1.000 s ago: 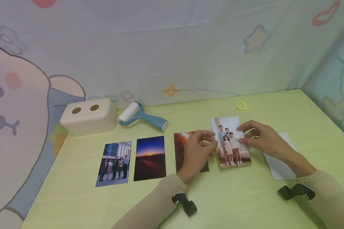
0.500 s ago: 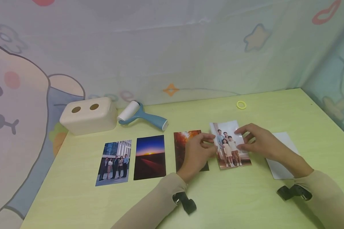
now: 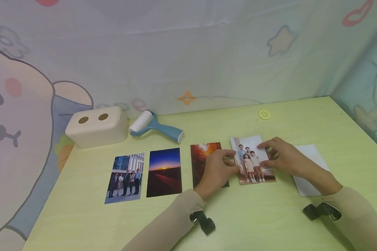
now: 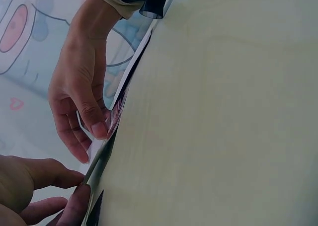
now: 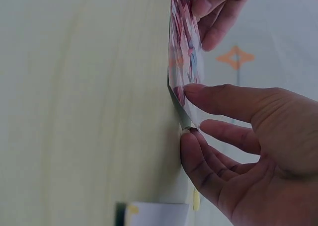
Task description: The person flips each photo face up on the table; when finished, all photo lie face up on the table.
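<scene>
A family photo [image 3: 250,174] lies flat or close over the table at the right of a row of prints, held between both hands. My left hand [image 3: 217,169] pinches its left edge between thumb and fingers. At the opposite edge, my right hand [image 3: 286,157] grips with thumb and index finger. In the right wrist view the photo [image 5: 184,52] bends slightly near the right thumb [image 5: 218,98]. An autumn forest photo [image 3: 198,158] is partly covered by the left hand. Under the right forearm, a white card [image 3: 309,184] is partly hidden.
A sunset photo [image 3: 164,172] and an office group photo [image 3: 124,179] lie to the left. Behind them are a blue-handled lint roller [image 3: 168,131] and a cream box [image 3: 97,130] with two holes. A yellow ring [image 3: 264,114] lies near the table's back edge.
Both hands have moved the family photo's far end down and nearer, so it lies lower and more in line with the row. The other prints have stayed put.
</scene>
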A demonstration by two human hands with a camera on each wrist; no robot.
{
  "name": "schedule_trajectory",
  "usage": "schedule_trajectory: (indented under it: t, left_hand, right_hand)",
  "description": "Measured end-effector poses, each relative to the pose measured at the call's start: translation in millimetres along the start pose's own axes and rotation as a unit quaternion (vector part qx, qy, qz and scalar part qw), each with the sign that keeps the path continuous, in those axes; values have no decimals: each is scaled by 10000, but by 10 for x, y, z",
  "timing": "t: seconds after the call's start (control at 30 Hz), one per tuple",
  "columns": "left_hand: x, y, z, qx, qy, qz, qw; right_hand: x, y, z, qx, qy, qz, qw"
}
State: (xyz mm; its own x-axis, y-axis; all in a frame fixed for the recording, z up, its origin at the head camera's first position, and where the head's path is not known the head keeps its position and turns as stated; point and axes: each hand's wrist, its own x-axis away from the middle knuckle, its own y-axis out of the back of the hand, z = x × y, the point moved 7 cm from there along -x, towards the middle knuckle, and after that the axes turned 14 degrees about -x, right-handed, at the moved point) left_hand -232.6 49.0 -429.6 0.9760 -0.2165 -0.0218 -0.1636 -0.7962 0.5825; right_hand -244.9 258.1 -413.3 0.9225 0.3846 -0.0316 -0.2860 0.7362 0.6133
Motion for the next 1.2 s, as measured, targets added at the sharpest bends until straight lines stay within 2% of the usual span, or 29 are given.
schedule_trajectory:
  t: [0.43, 0.8, 1.03, 1.2]
  left_hand:
    - [8, -10, -54, -418, -238, 98, 9988]
    - [10, -18, -70, -1029, -166, 89, 9945]
    - [28, -9, -100, -991, -228, 104, 9948]
    - [39, -37, -153, -1015, -510, 59, 9935]
  right_hand:
    - [-5, -1, 16, 171, 168, 46, 9997]
    - [6, -5, 31, 199, 298, 112, 9993]
    - [3, 2, 18, 235, 317, 97, 9992]
    - [10, 20, 21, 246, 300, 100, 9992]
